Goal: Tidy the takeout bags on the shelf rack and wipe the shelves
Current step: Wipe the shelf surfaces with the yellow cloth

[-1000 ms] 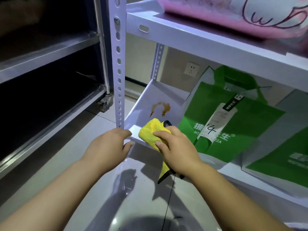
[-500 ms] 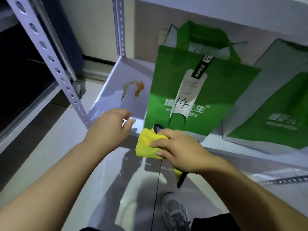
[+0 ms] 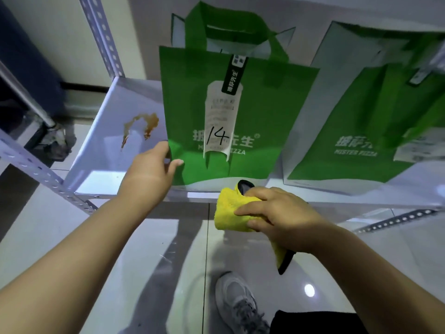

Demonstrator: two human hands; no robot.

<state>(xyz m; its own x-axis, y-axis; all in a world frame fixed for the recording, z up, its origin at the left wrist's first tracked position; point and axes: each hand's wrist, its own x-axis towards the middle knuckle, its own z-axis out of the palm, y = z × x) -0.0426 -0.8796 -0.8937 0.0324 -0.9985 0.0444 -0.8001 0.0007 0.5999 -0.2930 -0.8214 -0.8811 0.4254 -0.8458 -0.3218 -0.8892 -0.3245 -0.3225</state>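
takeout bag, green and white with a receipt marked 14 on its front, stood upright on the white shelf. a second bag like it stood just to its right. left of the bag, on bare shelf and close to its side, lay a brown stain. the left hand had the bag by its lower left edge, with the thumb across the front and the fingers curled round behind. the right hand hung in front of the bag, below the shelf lip, with its fingers closed round a bunched yellow cloth. the step in hand looked like shifting the bag clear of the stain. it would go best slid rightward along the shelf, kept upright and steadied low so it didn't tip, and stopped short of the second bag. the cloth could then cover the whole stain without smearing the bag.
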